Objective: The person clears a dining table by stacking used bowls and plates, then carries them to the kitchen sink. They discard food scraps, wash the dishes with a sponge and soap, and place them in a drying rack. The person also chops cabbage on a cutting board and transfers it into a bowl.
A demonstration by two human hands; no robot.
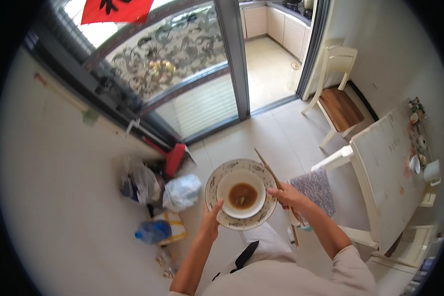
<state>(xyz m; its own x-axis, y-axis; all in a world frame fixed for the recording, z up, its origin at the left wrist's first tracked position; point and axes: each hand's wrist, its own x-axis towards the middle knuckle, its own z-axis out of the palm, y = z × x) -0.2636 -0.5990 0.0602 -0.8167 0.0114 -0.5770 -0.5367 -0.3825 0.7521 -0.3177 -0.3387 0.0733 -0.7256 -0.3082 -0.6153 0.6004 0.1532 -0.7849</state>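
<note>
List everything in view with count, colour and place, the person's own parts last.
Plate: 1, off-white, dark-patterned, centre
Bowl: 1, white, on the plate
Liquid: 1 portion, brown, in the bowl
Chopsticks: count unclear, brown, plate's right side
Sliding door: 1, grey-framed, top
Paper: 1, red, top left
Cabinets: several, pale, beyond the doorway
Chairs: at least 2, cream, right
Table: 1, off-white, right
Mug: 1, white, on the table
Textile: 1, grey, left of the table
Dustpan-like tool: 1, red, left
Bags: at least 2, whitish, left
Bottle: 1, blue, lower left
Shirt: 1, pale, bottom
Left fingers: one set, bare, plate's left rim
Right fingers: one set, bare, plate's right rim
</note>
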